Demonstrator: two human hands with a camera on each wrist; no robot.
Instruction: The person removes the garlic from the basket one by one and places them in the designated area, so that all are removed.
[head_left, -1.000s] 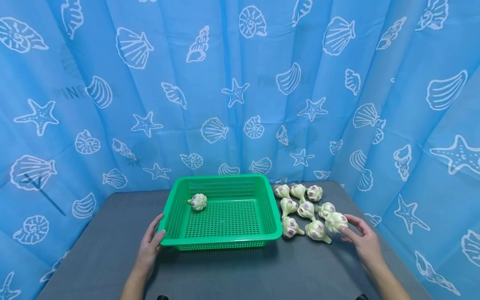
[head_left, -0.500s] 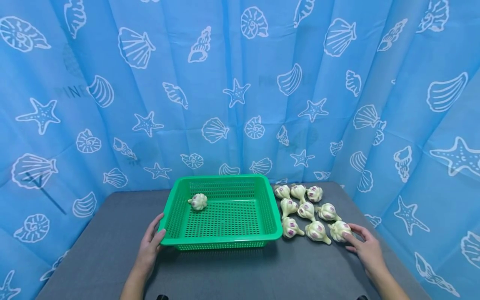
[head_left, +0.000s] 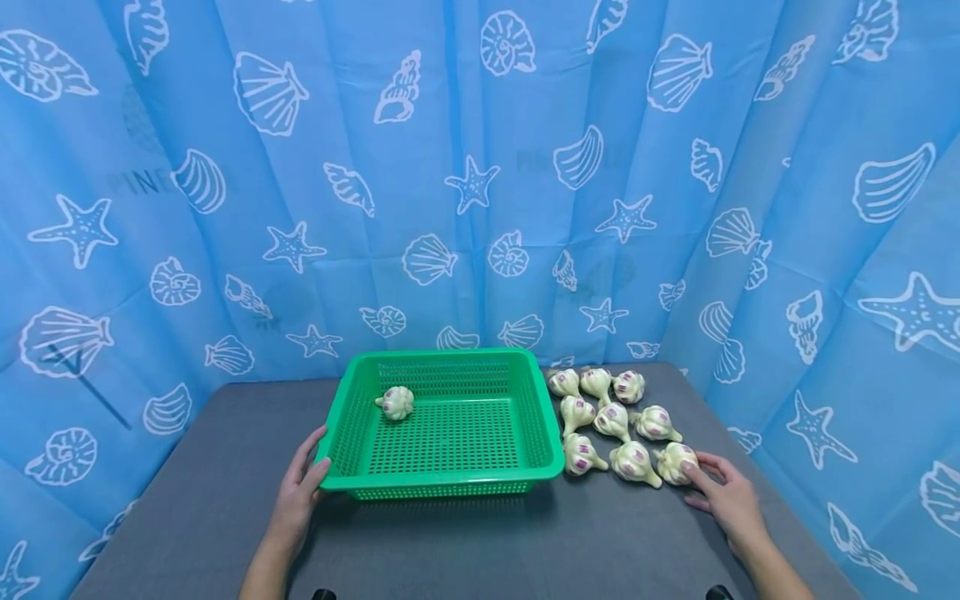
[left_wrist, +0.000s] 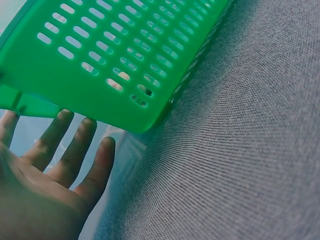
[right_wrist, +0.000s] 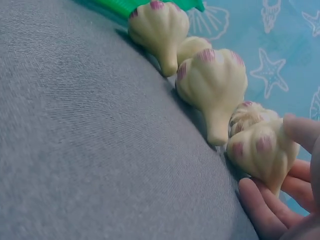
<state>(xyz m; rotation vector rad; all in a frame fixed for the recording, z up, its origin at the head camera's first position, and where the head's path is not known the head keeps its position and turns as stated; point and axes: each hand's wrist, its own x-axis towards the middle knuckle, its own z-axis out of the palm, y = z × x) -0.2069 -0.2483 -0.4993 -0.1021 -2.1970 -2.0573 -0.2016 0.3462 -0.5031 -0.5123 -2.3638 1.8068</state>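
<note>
We see the left hand [head_left: 300,493] resting against the near left corner of the green basket [head_left: 450,482], its fingers straight and spread a little along the basket's outer wall, curled round nothing; in the left wrist view the fingertips [left_wrist: 82,127] lie just under the rim of the basket [left_wrist: 100,75], and we cannot tell whether they quite touch it. The basket sits on the grey table [head_left: 465,550], and one garlic bulb [head_left: 396,402] lies inside it near the far left corner. To the right of the basket, on the table, we count nine more garlic bulbs set close together in three rows. The right hand [head_left: 726,500] lies flat on the table at the near right end of that group, its fingers loosely extended, with the fingertips against the nearest garlic bulb [head_left: 675,462]. In the right wrist view the fingers [right_wrist: 265,212] cradle that bulb [right_wrist: 262,150] from below and behind, touching it without closing round it, and the bulb rests on the table with its stem pointing down toward the hand. Just beside it lies a second bulb [right_wrist: 215,80], and beyond that a third [right_wrist: 160,27] near the basket's edge. A blue curtain [head_left: 480,167] printed with white shells and starfish hangs behind and around the table
</note>
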